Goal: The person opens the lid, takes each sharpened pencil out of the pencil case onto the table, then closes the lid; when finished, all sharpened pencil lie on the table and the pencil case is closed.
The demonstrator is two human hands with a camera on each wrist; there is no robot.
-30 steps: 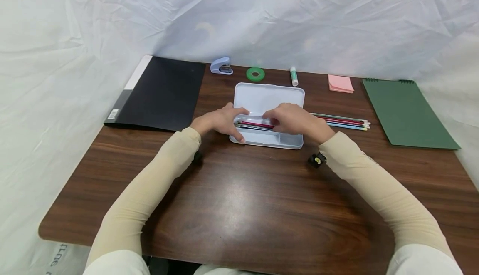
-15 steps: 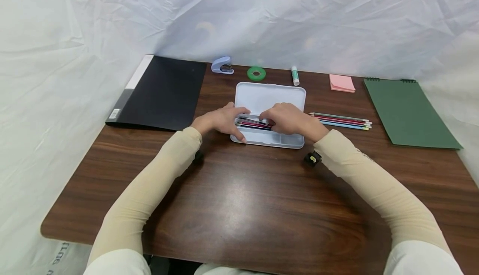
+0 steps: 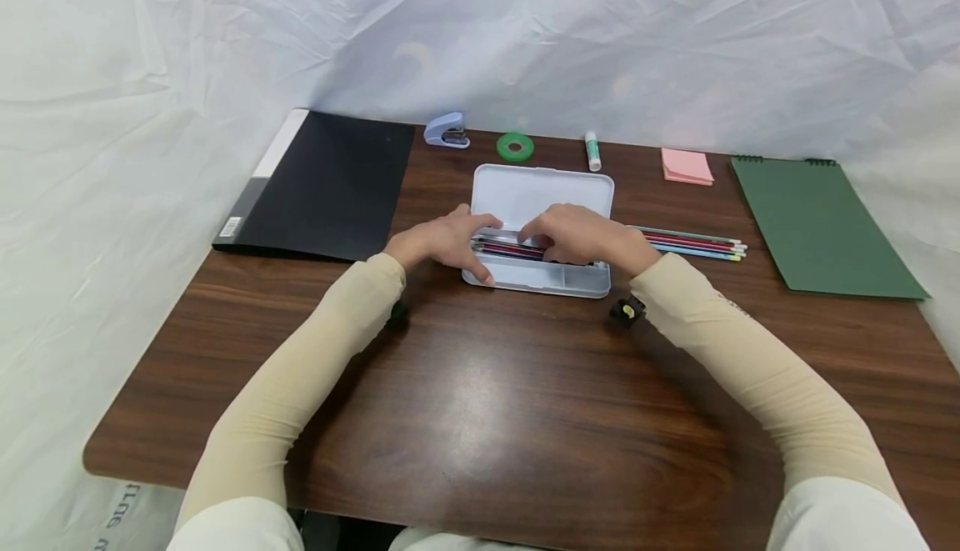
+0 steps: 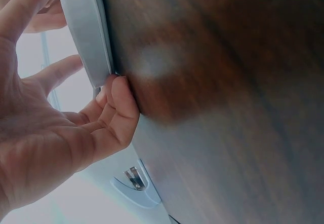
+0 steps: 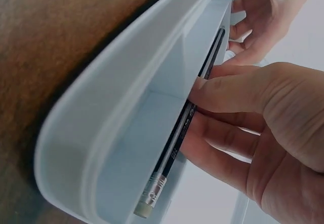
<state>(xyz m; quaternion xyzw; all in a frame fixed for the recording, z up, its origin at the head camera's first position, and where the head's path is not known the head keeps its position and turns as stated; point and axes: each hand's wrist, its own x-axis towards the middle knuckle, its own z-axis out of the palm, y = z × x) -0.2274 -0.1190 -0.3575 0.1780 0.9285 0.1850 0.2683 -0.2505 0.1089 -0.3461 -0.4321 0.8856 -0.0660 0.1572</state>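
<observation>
A pale pencil case (image 3: 517,274) lies open on the table, its lid (image 3: 540,188) tilted back. My left hand (image 3: 450,240) holds the case's left end, thumb at the front edge; in the left wrist view its fingers (image 4: 119,107) curl against the end wall. Reaching into the case from the right, my right hand (image 3: 577,232) pinches a black pencil (image 5: 174,143) between thumb and fingers. The pencil's metal band and eraser point toward the case's right end. Several dark and red pencils (image 3: 510,248) lie in the long compartment, partly hidden by my right hand.
More pencils (image 3: 697,244) lie right of the case. Behind stand a stapler (image 3: 446,131), green tape (image 3: 514,147), a glue stick (image 3: 592,152) and pink sticky notes (image 3: 686,167). A black folder (image 3: 337,184) is at left, a green spiral notebook (image 3: 825,230) at right.
My right hand has shifted slightly left inside the case, and more dark pencil lengths show between the hands. The left hand keeps its place on the case's end.
</observation>
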